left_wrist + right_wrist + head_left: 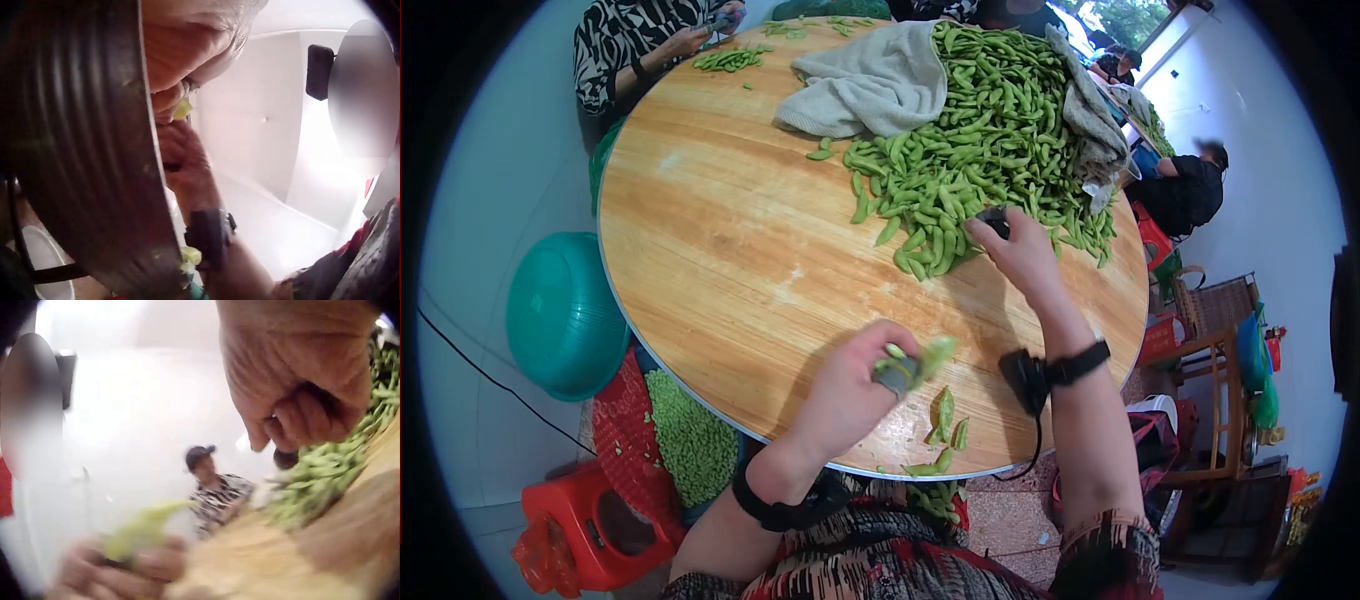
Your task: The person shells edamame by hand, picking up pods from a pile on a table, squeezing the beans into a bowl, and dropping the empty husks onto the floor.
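My left hand [850, 390] is low over the near part of the table, fingers curled round a green edamame pod [937, 352] that looks blurred. Grey-green wrapping covers a finger of this hand. In the right wrist view the pod [147, 528] sticks up from the fingers. My right hand [1028, 258] is at the near edge of a big heap of edamame pods [1000, 120]. Its thumb and a dark-covered finger stand apart, the other fingers bend inward, and no pod shows between them. Several opened pods [941, 415] lie near the table's front edge.
Grey cloth [880, 80] lies beside the heap on the round wooden table [700, 220]. To the left are a green basin [568, 315], shelled beans [690, 440] and a red stool [600, 530]. Across the table sits a person in a patterned shirt [625, 45].
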`<state>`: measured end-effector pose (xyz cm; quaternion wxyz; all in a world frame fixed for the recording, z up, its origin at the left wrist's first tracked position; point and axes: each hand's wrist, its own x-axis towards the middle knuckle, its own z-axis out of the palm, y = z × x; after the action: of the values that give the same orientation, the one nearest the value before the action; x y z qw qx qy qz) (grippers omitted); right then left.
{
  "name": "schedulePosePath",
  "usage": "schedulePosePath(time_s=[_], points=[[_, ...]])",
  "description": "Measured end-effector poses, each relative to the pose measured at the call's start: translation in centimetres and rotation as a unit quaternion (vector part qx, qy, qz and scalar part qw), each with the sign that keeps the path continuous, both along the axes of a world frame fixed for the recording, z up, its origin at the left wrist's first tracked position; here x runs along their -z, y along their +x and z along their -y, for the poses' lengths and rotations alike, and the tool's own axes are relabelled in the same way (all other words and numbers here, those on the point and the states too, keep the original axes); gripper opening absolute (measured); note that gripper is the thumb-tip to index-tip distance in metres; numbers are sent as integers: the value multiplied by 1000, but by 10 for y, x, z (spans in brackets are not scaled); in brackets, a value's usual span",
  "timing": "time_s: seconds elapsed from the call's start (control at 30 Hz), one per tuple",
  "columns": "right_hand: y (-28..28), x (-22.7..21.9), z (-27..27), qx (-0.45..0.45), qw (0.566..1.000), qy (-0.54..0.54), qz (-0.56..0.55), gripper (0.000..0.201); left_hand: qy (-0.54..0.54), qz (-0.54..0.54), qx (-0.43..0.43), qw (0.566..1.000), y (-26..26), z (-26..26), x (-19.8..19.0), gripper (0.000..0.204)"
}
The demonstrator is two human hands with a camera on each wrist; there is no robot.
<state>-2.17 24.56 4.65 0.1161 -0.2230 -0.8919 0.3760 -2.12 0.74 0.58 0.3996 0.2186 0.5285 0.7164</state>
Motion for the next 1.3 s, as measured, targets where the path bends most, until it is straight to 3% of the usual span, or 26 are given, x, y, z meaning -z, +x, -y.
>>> schedulePosePath(time_s=[0.03,0.07,0.13,0.23,0.27,0.3,0.37,0.4,0.43,0.5,0.57,0.77,0.83,0.93,1.0,1.03,1.07,1.1,1.23,1.3], points=[[-7,13,-14,-3,989,137,51,32,-23,-102,48,993,0,-1,-1,35],[-11,19,-21,-6,957,271,101,32,-21,-103,46,993,1,1,-4,35],[-2,9,0,-41,953,284,103,33,27,-74,270,960,2,3,-11,33],[23,7,21,-108,949,279,97,28,1,-111,262,959,7,-1,-5,26],[33,0,26,-79,967,230,76,27,-31,-190,236,952,6,-2,-9,22],[41,-4,29,-50,981,180,54,26,-32,-191,238,952,8,-2,-9,22],[58,-5,30,-31,986,166,-2,22,-33,-212,114,970,13,-4,-10,21],[67,-10,35,-17,999,28,7,22,-34,-214,117,969,16,-5,-11,21],[76,-16,42,-3,994,-111,15,21,-25,-258,54,964,19,-7,-12,23],[94,-23,63,-33,963,-264,35,17,-7,-342,-74,937,23,-10,-14,30],[107,-15,67,-37,917,-398,14,19,8,-331,-71,941,24,-10,-12,33],[124,-12,76,-67,872,-483,31,19,1,-373,-57,926,28,-1,-21,38],[123,-14,83,-82,883,-462,25,19,11,-407,-46,912,26,-1,-12,39],[124,-11,83,-105,892,-438,27,20,69,-351,-4,934,26,-2,1,38],[123,-5,84,-111,891,-439,30,21,74,-126,-47,988,33,-7,0,32],[123,0,88,-72,898,-432,-43,22,73,-126,-48,988,31,-5,-2,32],[124,3,91,-32,899,-422,-116,23,134,59,-44,988,28,-3,-5,27],[125,2,93,-33,898,-422,-116,23,191,242,-38,951,26,-2,-7,22],[131,-5,105,-66,902,-425,-49,24,177,239,-59,953,31,-5,-3,18],[134,-7,103,-120,898,-423,9,25,132,169,-104,971,33,-6,0,20]])
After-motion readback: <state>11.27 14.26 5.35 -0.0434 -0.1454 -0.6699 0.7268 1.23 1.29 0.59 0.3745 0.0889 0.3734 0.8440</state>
